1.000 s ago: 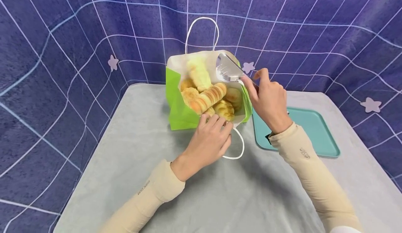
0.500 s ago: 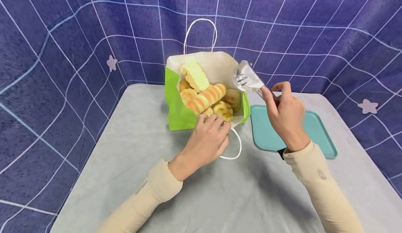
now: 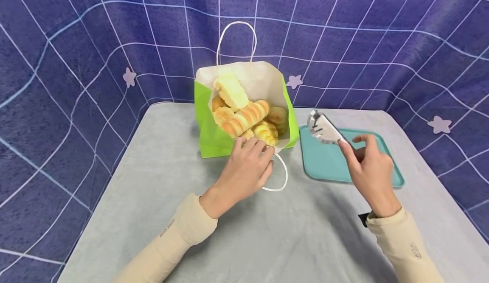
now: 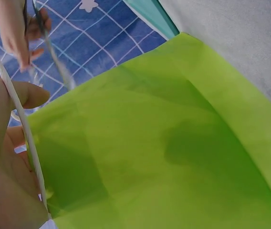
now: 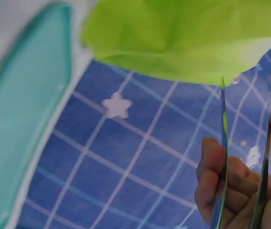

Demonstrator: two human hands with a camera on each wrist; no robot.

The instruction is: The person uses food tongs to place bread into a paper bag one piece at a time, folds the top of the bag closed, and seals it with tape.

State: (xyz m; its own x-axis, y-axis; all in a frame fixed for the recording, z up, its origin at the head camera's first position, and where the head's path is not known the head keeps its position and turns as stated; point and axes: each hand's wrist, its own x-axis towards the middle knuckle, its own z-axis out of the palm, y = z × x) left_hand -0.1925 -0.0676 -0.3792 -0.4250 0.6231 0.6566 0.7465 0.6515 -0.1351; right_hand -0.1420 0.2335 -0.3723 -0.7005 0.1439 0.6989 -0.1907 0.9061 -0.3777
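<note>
A green paper bag (image 3: 213,143) with a white inside stands on the table, its mouth facing me. Several breads fill it: a striped roll (image 3: 246,119) lies across the top, a pale yellow bread (image 3: 231,91) leans at the back left, and a twisted bread (image 3: 265,132) sits near the front. My left hand (image 3: 244,172) grips the bag's near rim, fingers curled over the edge; the near cord handle (image 4: 23,119) crosses that hand. In my right hand (image 3: 372,172) I hold metal tongs (image 3: 328,130) over the tray, their arms apart with nothing between them.
To the right of the bag lies a teal tray (image 3: 321,164). The bag's far white handle (image 3: 237,22) stands upright. A grey cloth covers the table (image 3: 282,240), and a blue curtain (image 3: 160,71) with a grid pattern hangs behind and at the sides.
My right hand has moved right and toward me, taking the tongs from the bag's mouth to above the tray. The pale yellow bread now leans further left. My left hand stays on the rim.
</note>
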